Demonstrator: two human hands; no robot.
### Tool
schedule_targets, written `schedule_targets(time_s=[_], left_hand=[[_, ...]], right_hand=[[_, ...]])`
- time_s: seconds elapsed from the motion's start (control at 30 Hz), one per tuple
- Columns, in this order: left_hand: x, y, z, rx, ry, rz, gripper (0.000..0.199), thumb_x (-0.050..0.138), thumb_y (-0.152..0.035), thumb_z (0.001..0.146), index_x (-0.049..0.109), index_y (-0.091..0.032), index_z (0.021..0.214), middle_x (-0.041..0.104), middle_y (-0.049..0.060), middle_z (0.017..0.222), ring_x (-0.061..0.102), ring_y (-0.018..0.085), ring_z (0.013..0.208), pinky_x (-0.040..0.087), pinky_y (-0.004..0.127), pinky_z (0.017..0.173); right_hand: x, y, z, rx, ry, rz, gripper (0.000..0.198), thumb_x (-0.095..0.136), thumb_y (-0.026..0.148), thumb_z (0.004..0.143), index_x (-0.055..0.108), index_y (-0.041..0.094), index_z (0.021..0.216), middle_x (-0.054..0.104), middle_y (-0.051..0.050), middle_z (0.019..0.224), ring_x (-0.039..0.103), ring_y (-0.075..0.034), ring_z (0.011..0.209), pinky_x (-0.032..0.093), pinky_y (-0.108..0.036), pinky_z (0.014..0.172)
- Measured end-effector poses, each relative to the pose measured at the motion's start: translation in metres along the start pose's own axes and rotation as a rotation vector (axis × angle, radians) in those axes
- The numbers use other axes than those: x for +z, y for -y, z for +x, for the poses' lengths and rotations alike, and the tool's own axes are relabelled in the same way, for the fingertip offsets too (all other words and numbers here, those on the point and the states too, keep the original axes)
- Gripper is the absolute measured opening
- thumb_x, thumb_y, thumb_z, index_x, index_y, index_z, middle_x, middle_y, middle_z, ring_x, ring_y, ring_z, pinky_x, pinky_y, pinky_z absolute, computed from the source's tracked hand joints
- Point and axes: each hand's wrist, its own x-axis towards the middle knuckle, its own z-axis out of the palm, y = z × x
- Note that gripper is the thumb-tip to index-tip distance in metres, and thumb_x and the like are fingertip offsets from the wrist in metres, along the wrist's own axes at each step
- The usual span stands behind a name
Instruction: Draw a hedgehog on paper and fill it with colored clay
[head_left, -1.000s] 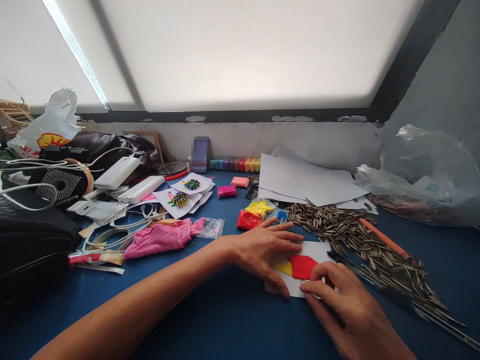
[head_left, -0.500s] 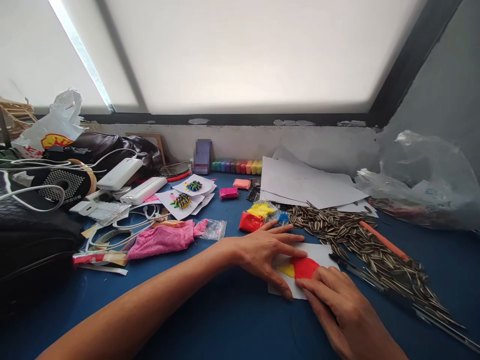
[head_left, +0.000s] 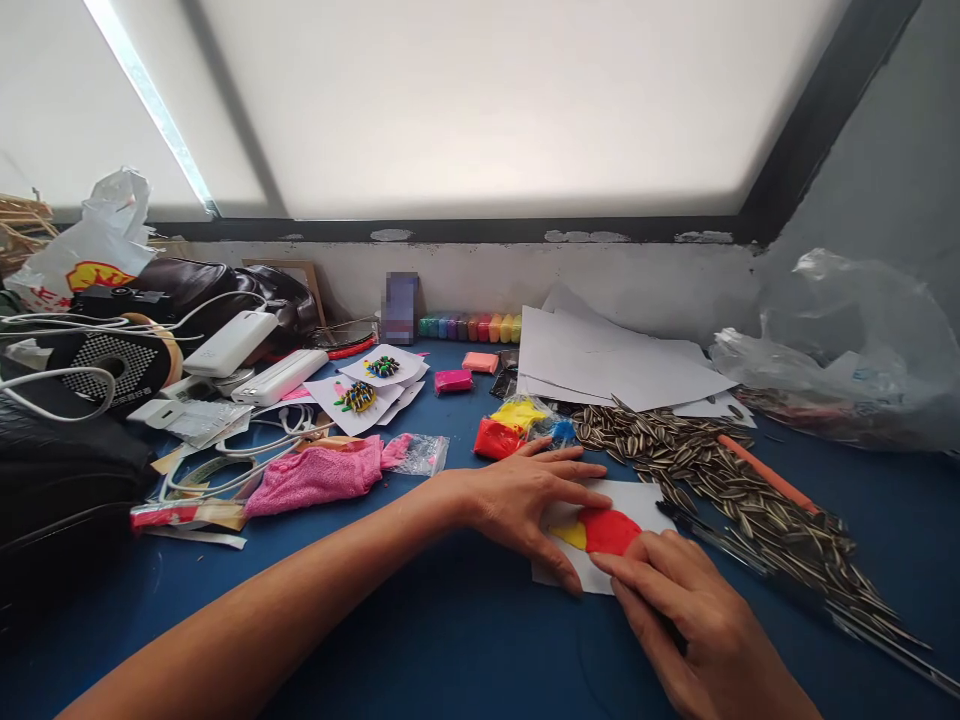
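A small white sheet of paper (head_left: pixel 634 494) lies on the blue table, bearing a flattened patch of red modelling clay (head_left: pixel 611 530) joined to a smaller piece of yellow clay (head_left: pixel 573 535). My left hand (head_left: pixel 525 500) rests on the paper's left side with its fingers spread, the index fingertip beside the red clay's upper edge. On the other side, my right hand (head_left: pixel 694 610) is closed, its fingers bunched and their tips pressed at the clay's lower right edge. That hand hides part of the clay's edge.
Opened red clay (head_left: pixel 496 439) and yellow clay (head_left: pixel 519 413) packs sit just beyond my left hand. Sunflower seeds (head_left: pixel 720 470), a pen (head_left: pixel 712 540) and an orange stick (head_left: pixel 766 473) lie right. Papers (head_left: pixel 607 355) stand behind; a pink cloth (head_left: pixel 319 477) and power banks (head_left: pixel 281 377) are left.
The camera view has shifted slightly. Both hands stay in nearly the same place on the paper, with my right fingertips still at the red clay's edge.
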Motion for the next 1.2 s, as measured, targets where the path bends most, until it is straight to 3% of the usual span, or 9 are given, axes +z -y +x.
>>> schedule_targets(time_s=[0.2, 0.37, 0.57, 0.83, 1.2], left_hand=[[-0.003, -0.002, 0.0, -0.033, 0.025, -0.03, 0.098, 0.07, -0.065, 0.072, 0.029, -0.021, 0.15, 0.026, 0.006, 0.157, 0.01, 0.031, 0.148, 0.002, 0.051, 0.119], [-0.002, -0.002, 0.001, -0.031, 0.025, -0.003, 0.099, 0.069, -0.066, 0.072, 0.029, -0.018, 0.15, 0.022, 0.01, 0.158, 0.011, 0.03, 0.148, -0.001, 0.05, 0.119], [-0.002, -0.001, 0.001, -0.013, 0.026, 0.009, 0.099, 0.068, -0.067, 0.072, 0.034, -0.013, 0.147, 0.02, 0.014, 0.158, 0.01, 0.029, 0.148, -0.003, 0.049, 0.119], [0.001, 0.001, 0.001, -0.001, 0.011, 0.009, 0.098, 0.068, -0.067, 0.072, 0.033, -0.017, 0.148, 0.021, 0.012, 0.158, 0.01, 0.028, 0.148, -0.003, 0.048, 0.119], [-0.002, 0.0, 0.001, -0.025, 0.047, -0.016, 0.098, 0.069, -0.067, 0.071, 0.033, -0.018, 0.148, 0.016, 0.011, 0.159, 0.008, 0.031, 0.148, -0.003, 0.052, 0.118]], right_hand=[[-0.007, -0.012, -0.003, -0.038, -0.051, -0.25, 0.028, 0.049, 0.023, 0.095, 0.066, 0.015, 0.115, 0.059, -0.014, 0.105, 0.055, -0.026, 0.091, 0.045, -0.04, 0.077], [-0.007, -0.014, -0.001, -0.133, -0.004, -0.346, 0.03, 0.05, 0.027, 0.095, 0.067, 0.018, 0.117, 0.049, -0.019, 0.129, 0.048, -0.034, 0.112, 0.04, -0.05, 0.087], [-0.006, -0.013, -0.001, -0.168, 0.018, -0.413, 0.031, 0.051, 0.026, 0.093, 0.069, 0.016, 0.116, 0.05, -0.021, 0.13, 0.046, -0.036, 0.118, 0.039, -0.05, 0.092], [-0.002, -0.011, 0.004, -0.163, 0.04, -0.517, 0.038, 0.051, 0.036, 0.092, 0.069, 0.015, 0.119, 0.053, -0.023, 0.134, 0.045, -0.037, 0.125, 0.04, -0.051, 0.094], [-0.001, -0.02, -0.004, -0.087, 0.039, -0.569, 0.049, 0.038, 0.043, 0.098, 0.071, 0.012, 0.116, 0.06, -0.024, 0.13, 0.053, -0.036, 0.121, 0.046, -0.05, 0.09]])
